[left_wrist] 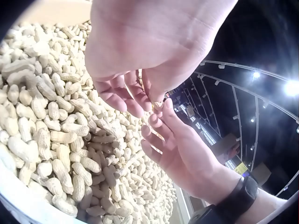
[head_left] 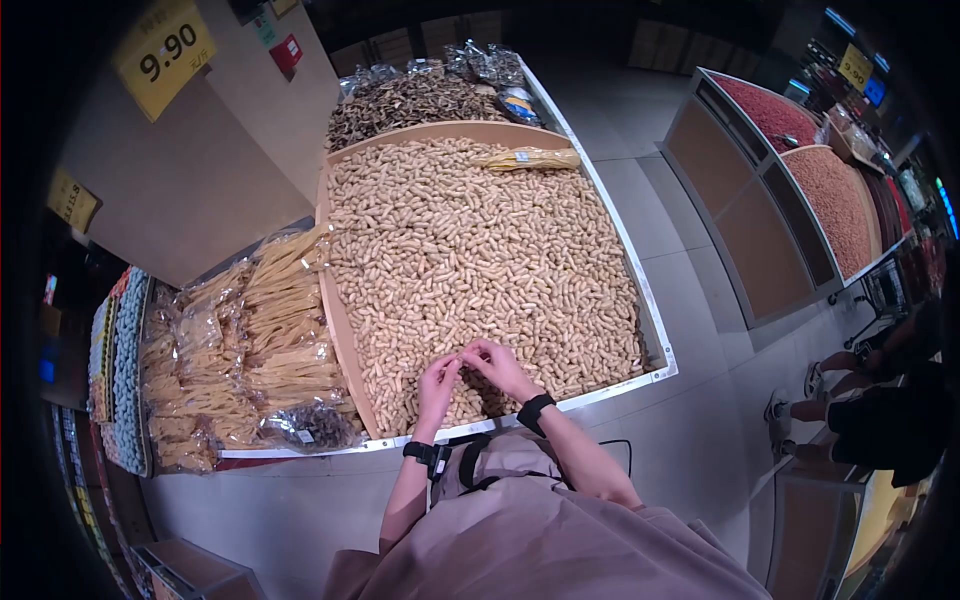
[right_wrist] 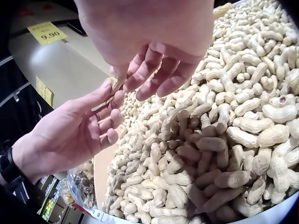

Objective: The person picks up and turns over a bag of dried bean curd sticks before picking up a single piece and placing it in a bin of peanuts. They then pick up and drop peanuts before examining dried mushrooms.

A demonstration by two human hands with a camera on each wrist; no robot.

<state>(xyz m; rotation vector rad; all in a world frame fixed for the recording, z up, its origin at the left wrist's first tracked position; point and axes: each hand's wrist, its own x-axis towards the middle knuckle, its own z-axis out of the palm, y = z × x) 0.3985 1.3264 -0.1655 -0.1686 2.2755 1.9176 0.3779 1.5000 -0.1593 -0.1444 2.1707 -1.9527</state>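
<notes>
Both hands meet over a bin of unshelled peanuts [head_left: 480,250], near its front rim. Between thumb and fingers, my left hand [head_left: 437,385] pinches a small peanut [right_wrist: 114,83]. Thumb and fingertips of my right hand [head_left: 497,367] pinch the same peanut from the other side. In the left wrist view the peanut [left_wrist: 159,105] is mostly covered by fingertips. The other fingers of both hands are loosely bent, above the heaped peanuts [left_wrist: 70,135].
A wooden divider [head_left: 345,350] separates the peanuts from bagged dried strips [head_left: 285,310] on the left. Behind lie dark dried goods [head_left: 420,105]. A yellow packet [head_left: 530,158] rests on the peanuts. Another bin [head_left: 755,200] stands across the aisle; a person [head_left: 885,420] is at right.
</notes>
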